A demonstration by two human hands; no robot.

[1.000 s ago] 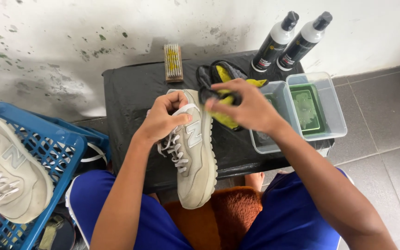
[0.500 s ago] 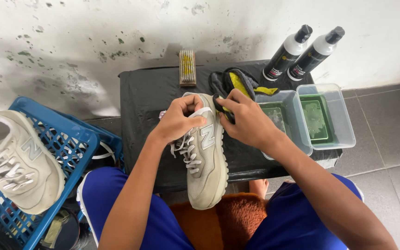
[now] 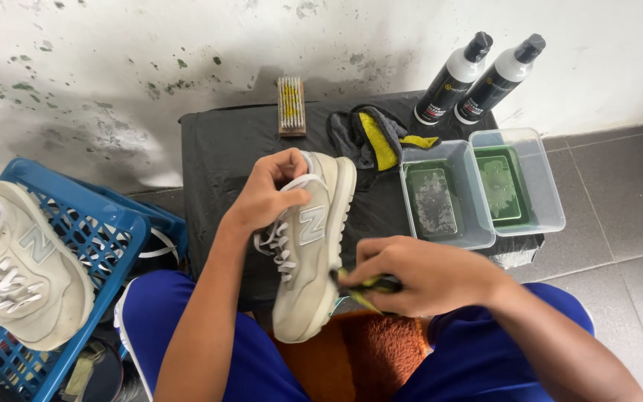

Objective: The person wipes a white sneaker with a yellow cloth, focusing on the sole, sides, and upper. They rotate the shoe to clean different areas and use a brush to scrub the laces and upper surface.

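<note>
My left hand (image 3: 269, 195) grips the heel end of a beige sneaker (image 3: 312, 253), holding it above my lap with its toe pointing toward me. My right hand (image 3: 418, 275) is closed around a dark and yellow cloth (image 3: 370, 286) pressed against the sneaker's sole edge near the toe. The laces hang loose on the left side of the sneaker.
A black-covered table (image 3: 225, 156) holds a wooden brush (image 3: 291, 106), a grey and yellow cloth (image 3: 377, 138), two clear tubs (image 3: 478, 223) with green liquid and two spray bottles (image 3: 478, 78). A second sneaker (image 3: 24, 268) lies on a blue crate (image 3: 106, 238) at left. An orange mat (image 3: 381, 357) lies below.
My right hand slid with the cloth from the sneaker's heel end down toward its toe. The camera view shifted slightly.
</note>
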